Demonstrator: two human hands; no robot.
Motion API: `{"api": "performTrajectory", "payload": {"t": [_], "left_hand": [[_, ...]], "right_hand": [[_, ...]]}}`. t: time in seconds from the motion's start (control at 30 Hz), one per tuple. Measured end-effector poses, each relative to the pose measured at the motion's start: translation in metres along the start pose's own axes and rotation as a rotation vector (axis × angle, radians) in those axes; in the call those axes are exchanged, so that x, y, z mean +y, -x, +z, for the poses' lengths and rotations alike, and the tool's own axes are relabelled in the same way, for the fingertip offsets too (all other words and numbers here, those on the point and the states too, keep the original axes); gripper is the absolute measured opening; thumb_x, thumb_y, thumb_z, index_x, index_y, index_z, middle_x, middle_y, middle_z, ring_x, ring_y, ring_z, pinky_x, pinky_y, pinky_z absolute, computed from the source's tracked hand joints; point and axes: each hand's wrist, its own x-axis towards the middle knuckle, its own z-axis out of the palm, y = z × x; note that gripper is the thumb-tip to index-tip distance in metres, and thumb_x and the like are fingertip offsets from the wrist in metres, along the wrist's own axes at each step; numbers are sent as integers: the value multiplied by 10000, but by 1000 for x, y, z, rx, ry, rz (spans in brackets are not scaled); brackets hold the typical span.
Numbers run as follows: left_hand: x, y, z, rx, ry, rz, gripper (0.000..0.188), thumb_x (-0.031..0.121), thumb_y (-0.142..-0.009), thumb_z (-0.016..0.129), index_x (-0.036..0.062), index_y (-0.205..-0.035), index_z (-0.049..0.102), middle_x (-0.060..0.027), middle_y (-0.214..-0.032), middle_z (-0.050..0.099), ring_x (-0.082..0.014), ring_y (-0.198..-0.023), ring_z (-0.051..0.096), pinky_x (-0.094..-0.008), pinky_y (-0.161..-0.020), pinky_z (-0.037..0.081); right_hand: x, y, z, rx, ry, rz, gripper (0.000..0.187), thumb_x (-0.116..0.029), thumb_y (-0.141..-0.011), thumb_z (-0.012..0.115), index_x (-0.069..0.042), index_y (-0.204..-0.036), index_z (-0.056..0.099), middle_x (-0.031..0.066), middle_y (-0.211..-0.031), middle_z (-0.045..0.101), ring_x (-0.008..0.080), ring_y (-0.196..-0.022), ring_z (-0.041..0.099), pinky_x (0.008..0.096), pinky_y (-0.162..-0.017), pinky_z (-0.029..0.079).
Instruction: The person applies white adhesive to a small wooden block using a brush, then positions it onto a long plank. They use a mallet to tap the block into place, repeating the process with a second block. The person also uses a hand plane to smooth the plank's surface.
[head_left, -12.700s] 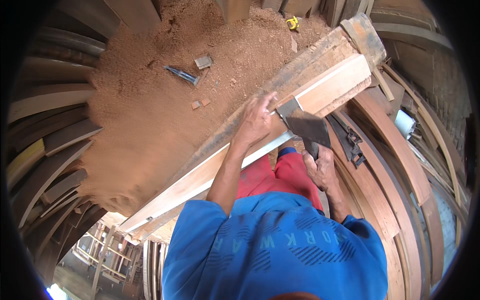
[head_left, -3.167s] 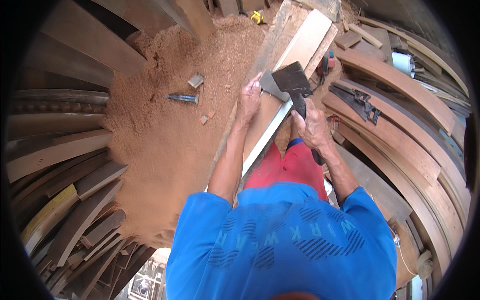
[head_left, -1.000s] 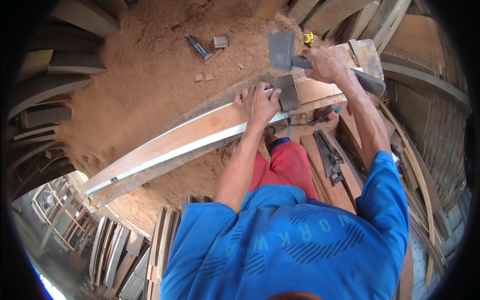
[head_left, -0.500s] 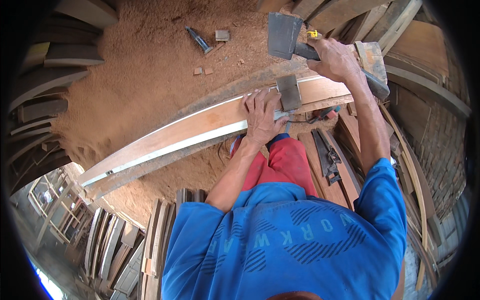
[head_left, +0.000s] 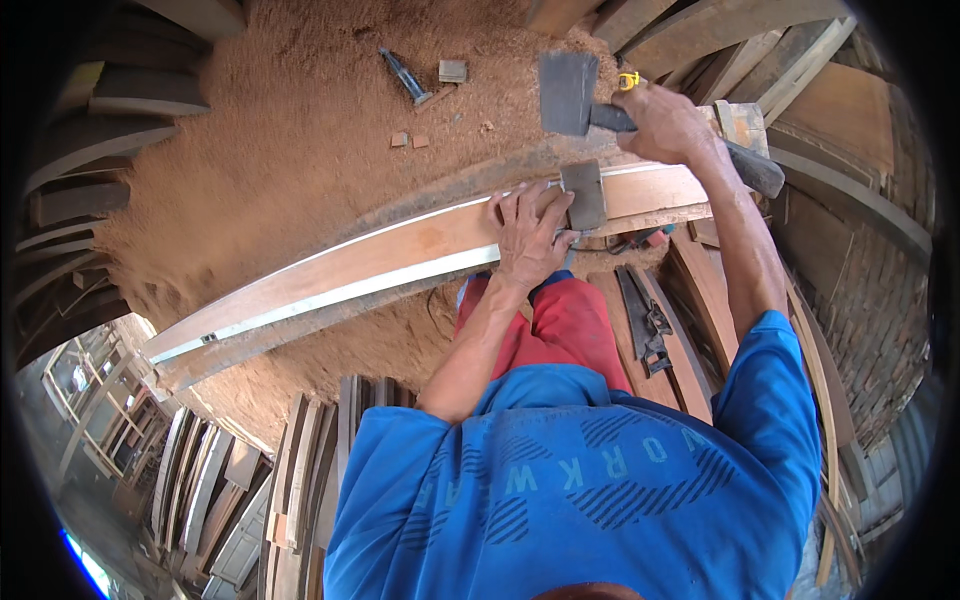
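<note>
A long, curved reddish-brown board (head_left: 400, 245) with pale edges lies across in front of me on a rough timber. On its right part stands a dark rectangular block (head_left: 584, 195). My left hand (head_left: 530, 225) is over the board beside this block, fingers bent round a brownish piece that it mostly hides. Above the board, to the right of the block, my right hand (head_left: 668, 122) grips a dark mallet-like tool (head_left: 568, 92) by its thick handle. The tool's square, flat head is held up, apart from the block.
Sawdust covers the ground beyond the board. A chisel-like tool (head_left: 402, 75) and a small wooden block (head_left: 452, 71) lie there. A small yellow object (head_left: 628, 80) shows beside my right hand. Dark handsaws (head_left: 645, 325) rest on planks at right. Stacked timbers (head_left: 105, 150) line the left.
The tool's head has come slightly lower in the picture, along with my right hand. The view has shifted a little. My left hand keeps its place beside the dark block.
</note>
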Motion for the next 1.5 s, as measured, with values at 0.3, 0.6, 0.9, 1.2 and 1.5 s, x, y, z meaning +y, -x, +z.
{"api": "performTrajectory", "payload": {"t": [0.3,0.6,0.9,1.2,1.5], "left_hand": [[0,1,-1,-20,52,4,698,345,-695,871,227,-1339,630,-88,-1431,501,-363,-1342,404,-619,-1131,213],[-2,1,1,-30,31,21,685,393,-700,861,229,-1331,650,-102,-1431,510,-370,-1336,401,-610,-1141,194],[-4,4,1,-23,39,32,687,394,-687,873,220,-1317,660,-117,-1436,504,-378,-1348,388,-613,-1147,180],[-5,6,1,-30,45,38,672,407,-685,868,209,-1296,671,-124,-1450,500,-388,-1350,382,-608,-1147,181],[-5,7,2,-55,19,50,666,446,-693,864,221,-1290,672,-133,-1448,504,-394,-1355,382,-611,-1147,179]], "right_hand": [[0,7,20,-134,154,-77,375,-239,-806,728,-24,-1112,699,236,-1040,734,407,-1037,704,481,-920,556],[-1,-3,23,-153,50,16,515,-250,-774,754,-53,-1241,663,224,-1094,705,419,-1090,656,501,-975,514],[-3,0,5,-105,-4,53,573,-248,-788,748,-64,-1319,636,225,-1158,685,396,-1150,637,483,-1013,502],[-2,11,28,-152,101,-15,515,-241,-797,725,-53,-1271,654,246,-1117,695,406,-1116,653,493,-981,508],[-6,19,30,-152,97,-4,387,-218,-804,706,-22,-1137,703,250,-1079,719,412,-1082,682,483,-948,536]]}}
